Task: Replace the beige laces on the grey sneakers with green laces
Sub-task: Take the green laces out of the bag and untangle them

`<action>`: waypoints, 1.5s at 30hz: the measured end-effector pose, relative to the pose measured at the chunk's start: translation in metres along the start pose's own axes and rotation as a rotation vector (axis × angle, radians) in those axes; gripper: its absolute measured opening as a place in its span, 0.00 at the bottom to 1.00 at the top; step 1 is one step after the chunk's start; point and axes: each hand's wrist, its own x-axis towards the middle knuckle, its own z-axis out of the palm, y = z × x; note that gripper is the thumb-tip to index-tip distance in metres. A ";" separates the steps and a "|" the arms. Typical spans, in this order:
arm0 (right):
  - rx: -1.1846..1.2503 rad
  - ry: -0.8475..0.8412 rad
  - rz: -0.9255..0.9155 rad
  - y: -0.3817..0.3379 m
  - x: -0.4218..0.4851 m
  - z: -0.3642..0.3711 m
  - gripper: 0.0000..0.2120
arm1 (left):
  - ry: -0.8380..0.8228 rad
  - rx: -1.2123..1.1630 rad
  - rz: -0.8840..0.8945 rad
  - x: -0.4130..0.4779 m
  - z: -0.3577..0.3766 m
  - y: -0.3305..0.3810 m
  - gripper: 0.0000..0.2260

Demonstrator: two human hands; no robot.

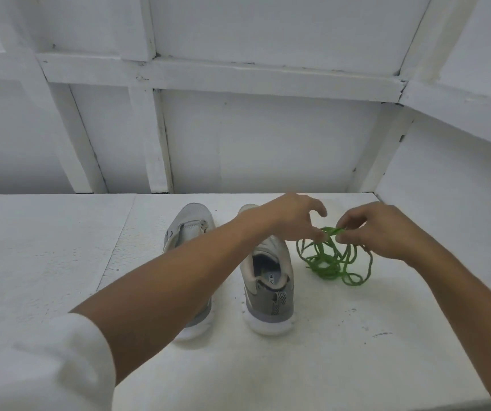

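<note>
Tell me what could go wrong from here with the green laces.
1. The green laces lie in a tangled heap. Pulling the strand that the right hand pinches may tighten a knot rather than free it.
2. The left hand reaches the heap with its forearm across both grey sneakers, so a low sweep back could knock one over.
</note>
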 end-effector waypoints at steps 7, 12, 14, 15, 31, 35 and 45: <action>0.028 0.073 -0.016 -0.019 -0.021 -0.020 0.09 | 0.088 -0.005 0.093 0.000 -0.011 0.021 0.09; 0.089 -0.128 0.035 -0.014 -0.026 -0.019 0.12 | 0.141 -0.045 0.116 -0.005 -0.027 0.022 0.09; 0.100 -0.174 0.034 -0.011 -0.024 -0.014 0.09 | 0.152 -0.051 0.123 -0.007 -0.031 0.022 0.09; 0.105 -0.184 0.036 -0.009 -0.023 -0.012 0.06 | 0.158 -0.059 0.125 -0.008 -0.033 0.022 0.09; 0.242 -0.022 -0.033 -0.010 -0.021 -0.033 0.02 | 0.157 0.010 0.160 -0.008 -0.043 0.028 0.10; 0.353 0.012 -0.089 -0.017 -0.023 -0.038 0.02 | 0.155 -0.004 0.169 -0.009 -0.042 0.035 0.11; 0.547 0.102 -0.232 -0.029 -0.029 -0.040 0.03 | 0.029 -0.283 0.155 -0.015 -0.040 0.032 0.06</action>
